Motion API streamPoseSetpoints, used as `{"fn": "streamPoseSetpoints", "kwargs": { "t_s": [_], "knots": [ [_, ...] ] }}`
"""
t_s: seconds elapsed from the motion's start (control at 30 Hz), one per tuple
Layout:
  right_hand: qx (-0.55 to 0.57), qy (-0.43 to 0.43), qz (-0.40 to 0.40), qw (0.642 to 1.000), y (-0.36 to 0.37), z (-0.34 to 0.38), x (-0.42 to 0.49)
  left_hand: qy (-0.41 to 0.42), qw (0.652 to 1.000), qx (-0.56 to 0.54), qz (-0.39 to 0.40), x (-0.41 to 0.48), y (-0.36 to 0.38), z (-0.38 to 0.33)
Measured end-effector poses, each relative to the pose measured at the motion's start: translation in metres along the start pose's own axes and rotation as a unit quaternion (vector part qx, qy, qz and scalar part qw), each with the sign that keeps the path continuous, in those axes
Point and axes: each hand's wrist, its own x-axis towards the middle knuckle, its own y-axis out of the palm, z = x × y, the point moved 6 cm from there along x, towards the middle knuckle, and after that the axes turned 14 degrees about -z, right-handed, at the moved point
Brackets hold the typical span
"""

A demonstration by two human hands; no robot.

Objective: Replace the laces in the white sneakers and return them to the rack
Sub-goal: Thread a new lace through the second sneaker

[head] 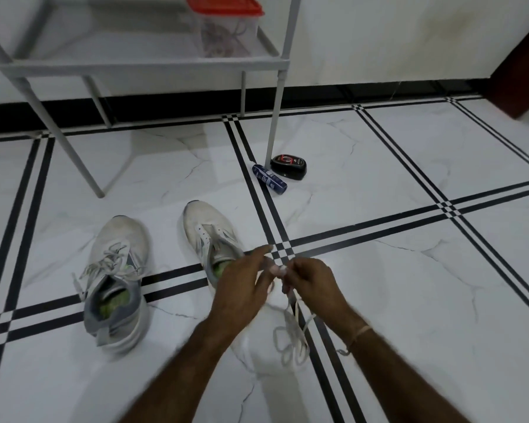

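Dangling from the pinching fingertips of the right hand (309, 282), the white lace (293, 340) coils on the floor (379, 285) just below. The left hand (242, 282) meets its top end, but blur hides whether it grips. The unlaced sneaker (208, 233) lies just beyond that hand.

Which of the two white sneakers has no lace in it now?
The right sneaker: its eyelets are bare, while the left sneaker has a loosened lace threaded through.
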Motion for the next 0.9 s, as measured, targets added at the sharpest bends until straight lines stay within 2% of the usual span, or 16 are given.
{"fn": "streamPoseSetpoints", "kwargs": {
  "t_s": [0.07, 0.1, 0.17, 0.23, 0.27, 0.3, 0.37, 0.4, 0.43, 0.47, 0.53, 0.57, 0.6, 0.73, 0.83, 0.9],
  "knots": [
    [0.066, -0.022, 0.012, 0.997, -0.009, 0.029, 0.007, -0.073, 0.987, -0.117, 0.087, 0.001, 0.01, -0.009],
    [0.082, -0.025, 0.015, 0.996, -0.014, 0.038, 0.011, -0.106, 0.977, -0.162, 0.09, 0.003, 0.009, -0.012],
    [0.105, -0.027, 0.007, 0.994, -0.029, 0.048, 0.025, -0.184, 0.949, -0.247, 0.061, 0.015, 0.0, -0.012],
    [0.097, -0.018, -0.025, 0.995, -0.05, 0.045, 0.041, -0.275, 0.901, -0.336, 0.022, 0.025, -0.016, -0.002],
    [0.075, -0.021, -0.051, 0.996, -0.065, 0.039, 0.05, -0.297, 0.882, -0.365, 0.003, 0.034, -0.024, 0.004],
    [0.041, -0.026, -0.08, 0.996, -0.077, 0.029, 0.058, -0.3, 0.881, -0.365, -0.008, 0.04, -0.033, 0.01],
    [-0.11, -0.083, -0.154, 0.978, -0.096, 0.021, 0.067, -0.248, 0.927, -0.28, -0.001, 0.051, -0.044, 0.009],
    [-0.165, -0.128, -0.17, 0.963, -0.095, 0.024, 0.065, -0.209, 0.947, -0.243, 0.018, 0.054, -0.044, 0.001],
    [-0.165, -0.173, -0.151, 0.959, -0.082, 0.032, 0.059, -0.174, 0.958, -0.222, 0.041, 0.055, -0.042, -0.01],
    [-0.115, -0.188, -0.092, 0.971, -0.061, 0.045, 0.056, -0.147, 0.964, -0.214, 0.063, 0.058, -0.041, -0.022],
    [0.033, -0.14, 0.053, 0.988, -0.02, 0.069, 0.043, -0.113, 0.968, -0.207, 0.088, 0.061, -0.035, -0.039],
    [0.079, -0.129, 0.09, 0.984, -0.004, 0.076, 0.043, -0.109, 0.969, -0.207, 0.08, 0.067, -0.035, -0.039],
    [0.086, -0.132, 0.089, 0.984, 0.001, 0.078, 0.047, -0.113, 0.97, -0.204, 0.075, 0.071, -0.035, -0.038],
    [0.01, -0.181, -0.029, 0.983, -0.028, 0.06, 0.081, -0.155, 0.974, -0.161, 0.039, 0.08, -0.053, -0.01],
    [-0.054, -0.157, -0.168, 0.972, -0.067, 0.044, 0.106, -0.171, 0.974, -0.147, -0.006, 0.078, -0.084, 0.026],
    [-0.123, -0.138, -0.225, 0.957, -0.084, 0.042, 0.12, -0.176, 0.973, -0.146, -0.025, 0.077, -0.098, 0.043]
  ]
}}
